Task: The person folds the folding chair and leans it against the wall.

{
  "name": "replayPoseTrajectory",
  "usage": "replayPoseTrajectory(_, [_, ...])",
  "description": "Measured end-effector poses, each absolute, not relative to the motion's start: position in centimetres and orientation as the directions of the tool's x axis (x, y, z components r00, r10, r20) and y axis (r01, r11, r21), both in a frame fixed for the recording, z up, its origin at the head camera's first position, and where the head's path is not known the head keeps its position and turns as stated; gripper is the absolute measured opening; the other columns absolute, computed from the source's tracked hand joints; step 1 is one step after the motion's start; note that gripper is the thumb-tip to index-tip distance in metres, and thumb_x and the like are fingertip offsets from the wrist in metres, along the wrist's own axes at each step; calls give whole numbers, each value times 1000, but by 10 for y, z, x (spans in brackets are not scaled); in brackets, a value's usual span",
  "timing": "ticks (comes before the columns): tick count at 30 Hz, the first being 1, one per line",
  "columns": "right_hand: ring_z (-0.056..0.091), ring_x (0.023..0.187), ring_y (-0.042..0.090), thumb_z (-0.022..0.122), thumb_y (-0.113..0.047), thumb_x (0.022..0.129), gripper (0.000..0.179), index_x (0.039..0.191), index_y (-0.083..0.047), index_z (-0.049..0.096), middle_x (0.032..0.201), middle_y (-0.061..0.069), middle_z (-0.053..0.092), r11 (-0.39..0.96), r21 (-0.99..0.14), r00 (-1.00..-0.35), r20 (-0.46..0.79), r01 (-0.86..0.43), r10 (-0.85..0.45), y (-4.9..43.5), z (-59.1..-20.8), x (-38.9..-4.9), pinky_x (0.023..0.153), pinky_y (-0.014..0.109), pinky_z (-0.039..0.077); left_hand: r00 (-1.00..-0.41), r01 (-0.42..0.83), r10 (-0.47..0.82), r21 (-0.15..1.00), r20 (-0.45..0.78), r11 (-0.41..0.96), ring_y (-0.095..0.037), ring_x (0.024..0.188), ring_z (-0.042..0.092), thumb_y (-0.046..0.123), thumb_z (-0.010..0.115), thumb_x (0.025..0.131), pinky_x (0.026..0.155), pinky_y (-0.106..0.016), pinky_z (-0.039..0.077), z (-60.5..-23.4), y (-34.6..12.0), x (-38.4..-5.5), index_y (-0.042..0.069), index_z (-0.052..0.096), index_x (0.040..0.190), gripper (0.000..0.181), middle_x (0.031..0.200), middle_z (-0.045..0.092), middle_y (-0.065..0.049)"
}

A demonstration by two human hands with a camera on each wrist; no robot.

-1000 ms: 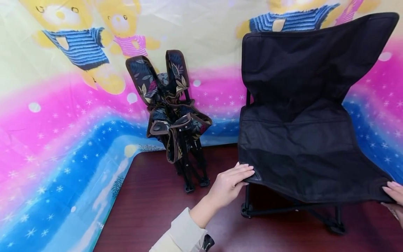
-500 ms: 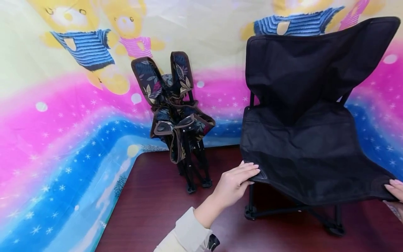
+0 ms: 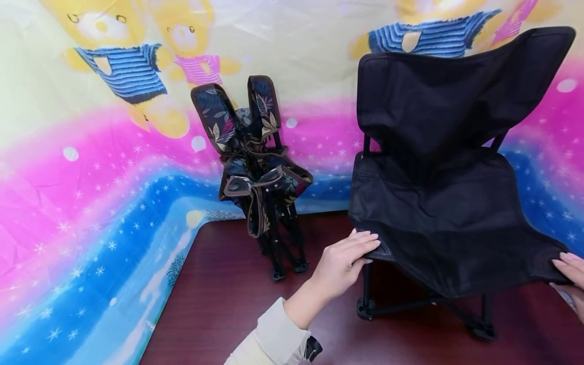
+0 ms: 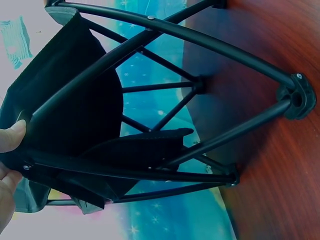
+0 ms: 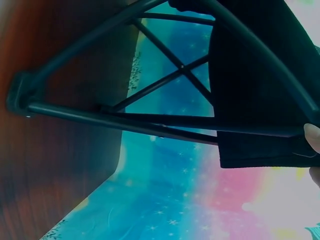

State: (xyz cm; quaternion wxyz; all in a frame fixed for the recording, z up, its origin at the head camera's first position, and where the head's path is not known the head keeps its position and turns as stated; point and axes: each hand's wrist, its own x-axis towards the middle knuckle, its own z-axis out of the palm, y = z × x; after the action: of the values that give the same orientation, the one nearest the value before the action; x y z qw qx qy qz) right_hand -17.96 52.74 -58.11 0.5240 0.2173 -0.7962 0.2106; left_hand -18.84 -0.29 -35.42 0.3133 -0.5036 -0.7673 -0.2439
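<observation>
A black folding camp chair [image 3: 433, 203] stands unfolded on the dark red-brown table, its fabric seat sagging in the middle. My left hand [image 3: 339, 261] grips the seat's front left corner, fingers on top and thumb below. At the front right corner my right hand [image 3: 572, 274] holds the seat the same way, partly cut off by the frame edge. From underneath, the left wrist view shows the thumb [image 4: 12, 137] against the corner where black tubes [image 4: 100, 75] meet. The right wrist view has the other thumb [image 5: 312, 137] at its corner, beside the crossed legs [image 5: 182, 67].
A second folding chair [image 3: 260, 157], in dark leaf-patterned fabric, stands folded up to the left. Behind both hangs a cloth backdrop [image 3: 315, 121] printed with bears and snowflakes. The wooden table [image 3: 205, 314] ends at a left edge beside the cloth.
The hands have come slightly closer together, drawing the black chair's front corners and front feet inward. The head view has shifted a little. The patterned chair stays folded.
</observation>
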Motion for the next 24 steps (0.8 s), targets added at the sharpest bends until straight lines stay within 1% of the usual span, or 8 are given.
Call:
replayPoseTrajectory(4, [44, 110, 33, 53, -41, 79, 50, 101, 2, 63, 111, 20, 54, 778, -143, -341, 935, -612, -97, 556, -610, -197, 97, 42, 26, -296, 924, 613, 57, 733, 379, -9, 111, 44, 3, 66, 74, 96, -25, 29, -352, -3, -189, 5, 62, 107, 33, 112, 57, -4])
replayPoseTrajectory(5, [45, 109, 33, 55, -34, 81, 42, 101, 2, 63, 110, 20, 55, 757, -166, -337, 938, -632, -76, 539, -594, -190, 97, 42, 26, -296, 924, 612, 56, 733, 379, -9, 111, 44, 3, 66, 74, 96, -25, 29, -351, -3, -189, 5, 62, 107, 34, 112, 57, -4])
replayPoseTrajectory(9, [46, 108, 32, 59, -27, 80, 35, 96, 3, 65, 106, 21, 56, 684, -184, -283, 958, -706, -34, 498, -558, -179, 97, 39, 27, -289, 926, 608, 54, 739, 374, -9, 111, 45, 2, 65, 73, 96, -25, 29, -349, -1, -189, 4, 62, 106, 33, 112, 57, -4])
replayPoseTrajectory(11, [45, 110, 27, 57, -27, 81, 35, 99, 2, 64, 109, 18, 56, 675, -210, -306, 952, -708, -24, 455, -514, -160, 98, 36, 27, -287, 927, 606, 54, 742, 372, -10, 111, 45, 2, 66, 73, 96, -25, 29, -348, -1, -188, 4, 62, 106, 33, 111, 57, -5])
replayPoseTrajectory(12, [44, 112, 24, 54, -35, 81, 43, 101, 2, 63, 113, 13, 55, 700, -199, -315, 948, -686, -39, 447, -505, -156, 98, 34, 27, -286, 926, 604, 53, 744, 373, -10, 111, 45, 3, 66, 73, 95, -25, 30, -347, 0, -188, 4, 62, 106, 33, 112, 57, -5])
replayPoseTrajectory(17, [35, 116, 1, 38, -38, 87, 36, 120, -29, 48, 123, -19, 41, 788, -191, -379, 924, -585, -57, 338, -391, -110, 97, 20, 24, -290, 925, 597, 58, 748, 376, -10, 111, 45, 4, 66, 74, 95, -23, 30, -344, 2, -187, 5, 61, 107, 34, 112, 57, -4])
replayPoseTrajectory(20, [31, 116, -4, 35, -37, 88, 31, 119, -41, 39, 124, -25, 36, 807, -206, -416, 908, -553, -53, 318, -370, -102, 97, 17, 22, -287, 926, 593, 59, 752, 372, -10, 111, 45, 5, 66, 74, 95, -22, 29, -342, 3, -187, 4, 61, 107, 33, 112, 57, -4])
replayPoseTrajectory(24, [29, 117, -4, 33, -39, 89, 31, 120, -38, 36, 125, -26, 33, 825, -222, -473, 879, -519, -61, 316, -365, -101, 98, 18, 21, -273, 928, 585, 50, 763, 368, -11, 110, 46, 4, 66, 74, 95, -24, 30, -338, 4, -187, 3, 62, 106, 33, 112, 57, -5])
